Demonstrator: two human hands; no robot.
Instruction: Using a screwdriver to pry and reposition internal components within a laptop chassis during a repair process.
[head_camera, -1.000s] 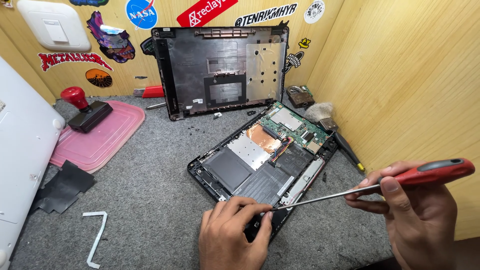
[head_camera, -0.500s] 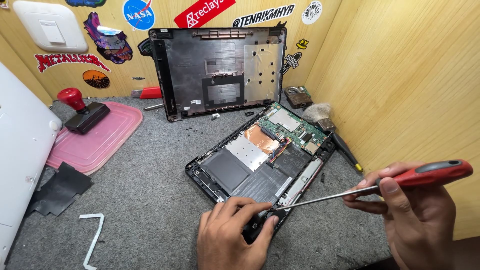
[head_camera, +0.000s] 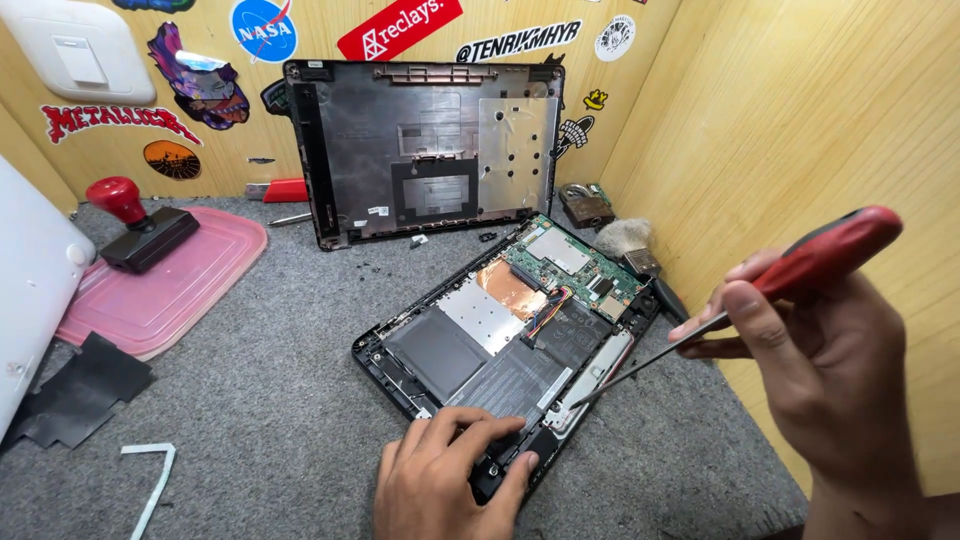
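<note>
An opened laptop (head_camera: 500, 340) lies on the grey mat with its battery, silver plates and green circuit board (head_camera: 575, 262) exposed. My left hand (head_camera: 445, 485) presses flat on its near corner, fingers spread. In my right hand (head_camera: 825, 360) is a red-handled screwdriver (head_camera: 790, 275). Its thin shaft slants down to the left, and the tip (head_camera: 575, 403) sits at the laptop's right edge near a silver strip.
The laptop's removed black bottom cover (head_camera: 425, 150) leans against the stickered wooden back wall. A pink lid (head_camera: 165, 290) with a red-knobbed black tool (head_camera: 140, 225) lies at the left. A wooden wall (head_camera: 800, 120) closes the right side. A black sheet (head_camera: 80, 390) lies at the left.
My right hand has risen with the screwdriver and sits closer to the camera. The left hand stays on the laptop's near corner.
</note>
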